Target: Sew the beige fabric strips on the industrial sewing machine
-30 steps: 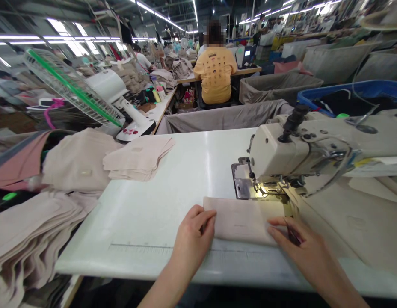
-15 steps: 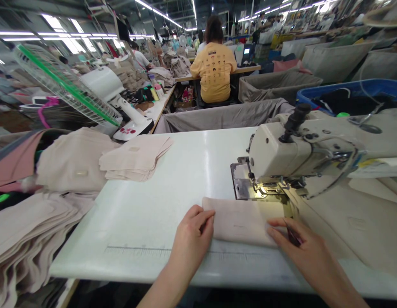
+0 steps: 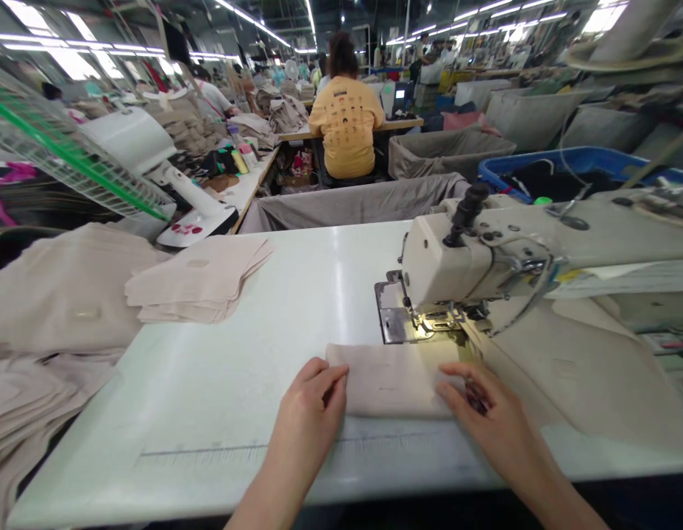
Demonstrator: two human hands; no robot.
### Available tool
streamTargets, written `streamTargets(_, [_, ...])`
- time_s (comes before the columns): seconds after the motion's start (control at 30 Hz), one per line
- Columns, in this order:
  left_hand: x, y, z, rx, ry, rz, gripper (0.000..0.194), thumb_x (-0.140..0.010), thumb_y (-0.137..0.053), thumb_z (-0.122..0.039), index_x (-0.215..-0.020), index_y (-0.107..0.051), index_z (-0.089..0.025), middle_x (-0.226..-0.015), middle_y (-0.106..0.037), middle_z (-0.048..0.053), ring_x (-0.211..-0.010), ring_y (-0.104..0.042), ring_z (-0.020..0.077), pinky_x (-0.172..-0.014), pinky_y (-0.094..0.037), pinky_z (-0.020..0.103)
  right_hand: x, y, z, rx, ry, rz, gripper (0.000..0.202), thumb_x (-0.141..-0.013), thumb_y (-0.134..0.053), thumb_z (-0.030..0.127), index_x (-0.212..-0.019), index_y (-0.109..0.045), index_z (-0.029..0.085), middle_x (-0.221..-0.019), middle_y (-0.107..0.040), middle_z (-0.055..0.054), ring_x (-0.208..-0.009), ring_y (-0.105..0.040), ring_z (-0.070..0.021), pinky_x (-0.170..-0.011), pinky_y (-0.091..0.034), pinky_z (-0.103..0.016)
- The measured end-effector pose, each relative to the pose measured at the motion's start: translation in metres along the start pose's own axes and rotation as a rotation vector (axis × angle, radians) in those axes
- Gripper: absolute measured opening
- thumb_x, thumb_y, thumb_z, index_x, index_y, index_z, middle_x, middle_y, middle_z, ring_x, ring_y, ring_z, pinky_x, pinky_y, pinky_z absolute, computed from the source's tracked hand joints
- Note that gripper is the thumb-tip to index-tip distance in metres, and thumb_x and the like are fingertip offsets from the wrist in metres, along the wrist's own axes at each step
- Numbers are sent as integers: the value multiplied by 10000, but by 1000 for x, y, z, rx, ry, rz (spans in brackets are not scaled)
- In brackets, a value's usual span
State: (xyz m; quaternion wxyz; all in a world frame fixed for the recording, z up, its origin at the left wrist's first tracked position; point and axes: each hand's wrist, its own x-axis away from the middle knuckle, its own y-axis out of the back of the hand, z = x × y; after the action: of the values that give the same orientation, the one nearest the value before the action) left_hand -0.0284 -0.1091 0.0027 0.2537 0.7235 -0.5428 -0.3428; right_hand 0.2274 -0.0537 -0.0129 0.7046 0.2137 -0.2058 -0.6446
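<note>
A folded beige fabric piece (image 3: 394, 383) lies flat on the white table, just in front of the sewing machine (image 3: 446, 258). My left hand (image 3: 313, 401) is closed, pinching its left edge between thumb and forefinger. At the other end, my right hand (image 3: 488, 412) has thumb and fingertips on the fabric's right part. Tucked under that hand's curled fingers is a small dark metallic tool (image 3: 477, 397), mostly hidden. The lit needle plate (image 3: 433, 322) sits right behind the fabric's far edge. A narrow strip of cloth runs from the machine beside my right hand.
A stack of beige pieces (image 3: 201, 276) lies at the table's back left, with more piles (image 3: 71, 287) beyond the left edge. A larger beige cloth (image 3: 584, 368) spreads at right. A ruler line (image 3: 203, 450) marks the table front. Behind stand a fan (image 3: 132, 154), grey bins and a seated person (image 3: 347, 121).
My view has swung to the right, so the whole scene sits further left. Both hands keep nearly the same places on the fabric.
</note>
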Motion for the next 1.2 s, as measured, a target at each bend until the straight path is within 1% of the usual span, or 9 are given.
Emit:
streamTargets(0.07, [-2,1,1,5,-15,-10,271,-910,-507,-227,-919,-771,-168,-740,-609,28,-649,-625,146,-591,-521,250,-3,0,-1,-7,73,-8,278,-853,-601,471,-909,-739,236,-898,-738,-38,-738,-647,-192,-689,-516,-286])
streamTargets(0.13, [-3,1,3,6,-27,-14,275,-914,-507,-248,-903,-773,-177,-725,-609,22,-629,-621,141,-575,-521,244,-6,0,-2,3,117,-7,272,-870,-579,452,-852,-732,228,-823,-724,-33,-707,-641,-188,-658,-507,-284])
streamTargets(0.2, [-5,1,3,3,-42,-22,278,-913,-509,-267,-887,-774,-185,-711,-610,17,-612,-620,139,-558,-520,241,-8,0,-2,20,116,-11,258,-869,-568,424,-814,-721,224,-752,-700,-18,-643,-614,-174,-620,-490,-280])
streamTargets(0.3, [-6,1,3,7,-53,-35,281,-911,-511,-286,-883,-774,-192,-717,-622,16,-602,-628,138,-544,-524,236,-9,0,-1,50,97,-23,234,-857,-562,388,-791,-714,222,-699,-675,-3,-586,-576,-160,-579,-462,-275])
streamTargets(0.47, [-7,1,2,-2,-69,-32,287,-916,-510,-306,-851,-771,-203,-716,-629,12,-585,-630,133,-539,-533,234,-10,2,1,63,108,31,201,-841,-571,346,-775,-712,219,-683,-663,7,-581,-569,-153,-568,-446,-263])
streamTargets(0.67, [-8,2,2,-29,-79,-37,292,-918,-508,-309,-857,-771,-198,-722,-637,17,-589,-639,136,-533,-532,237,-10,3,0,63,125,44,193,-845,-558,314,-754,-698,216,-666,-629,20,-590,-563,-145,-586,-440,-255])
streamTargets(0.83, [-8,2,2,-25,-82,-39,285,-913,-514,-310,-839,-766,-198,-730,-640,19,-599,-645,136,-542,-537,235,-12,3,-2,71,124,75,200,-867,-553,315,-781,-700,211,-708,-653,8,-621,-588,-149,-602,-452,-253])
streamTargets(1.2, [-8,4,3,-34,-47,-24,305,-910,-503,-339,-865,-770,-199,-726,-642,23,-605,-645,149,-549,-546,252,-14,2,1,118,92,86,226,-861,-546,329,-784,-725,216,-692,-660,5,-612,-589,-156,-596,-453,-263])
